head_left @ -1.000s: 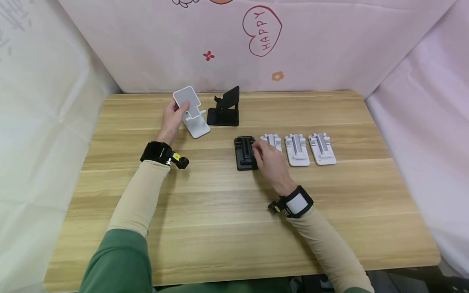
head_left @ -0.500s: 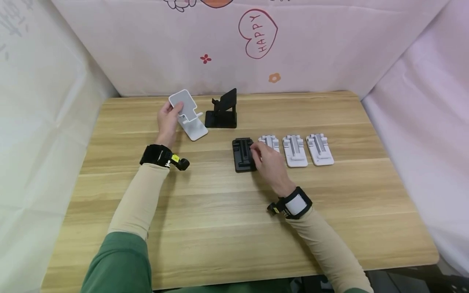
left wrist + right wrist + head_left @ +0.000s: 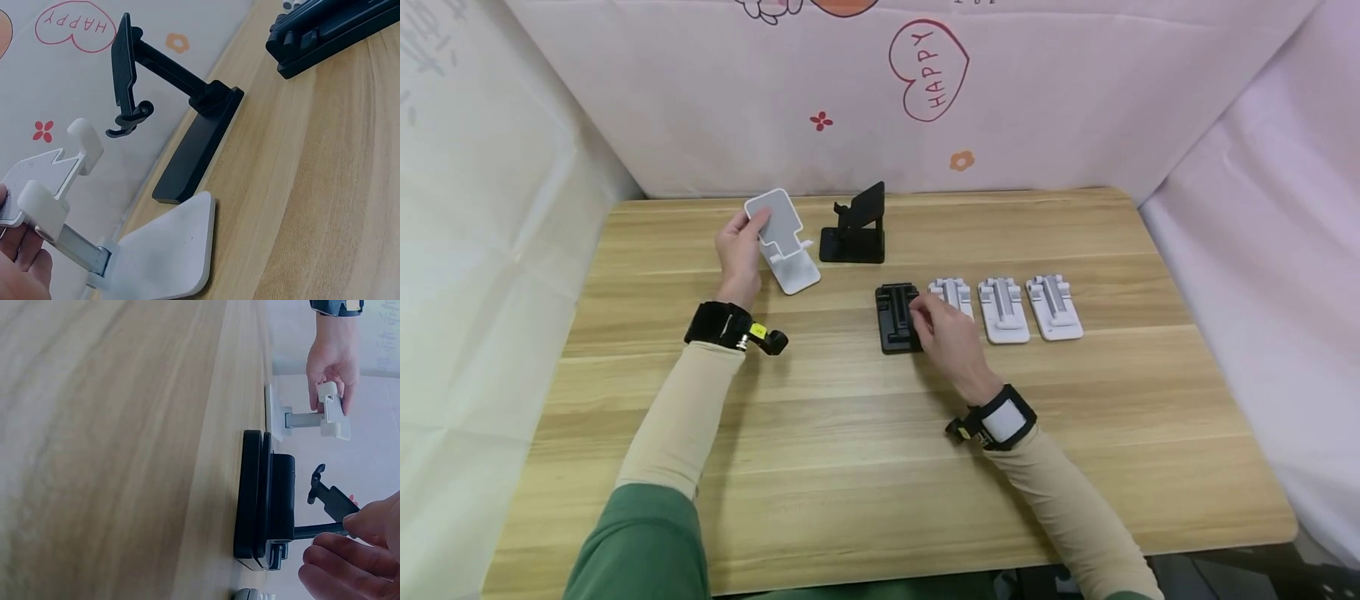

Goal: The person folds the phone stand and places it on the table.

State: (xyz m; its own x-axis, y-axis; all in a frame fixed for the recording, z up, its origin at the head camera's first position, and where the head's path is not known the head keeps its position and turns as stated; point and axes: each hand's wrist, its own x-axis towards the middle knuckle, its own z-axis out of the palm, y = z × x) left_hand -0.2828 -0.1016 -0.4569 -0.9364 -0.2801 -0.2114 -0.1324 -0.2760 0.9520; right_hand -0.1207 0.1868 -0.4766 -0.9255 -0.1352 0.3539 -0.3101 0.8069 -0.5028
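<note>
At the far left of the worktop, the left hand grips the tilted plate of the unfolded white phone stand, whose base rests flat. Toward the centre, the folded black phone stand lies flat, long axis running away from the person. The right hand, nearer it, touches its right edge with curled fingertips.

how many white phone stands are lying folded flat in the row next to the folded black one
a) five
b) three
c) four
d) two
b) three: in the head view, three folded white stands lie flat in a row to the right of the folded black stand, which the right hand touches. The only other white stand is unfolded and held by the left hand.
</note>
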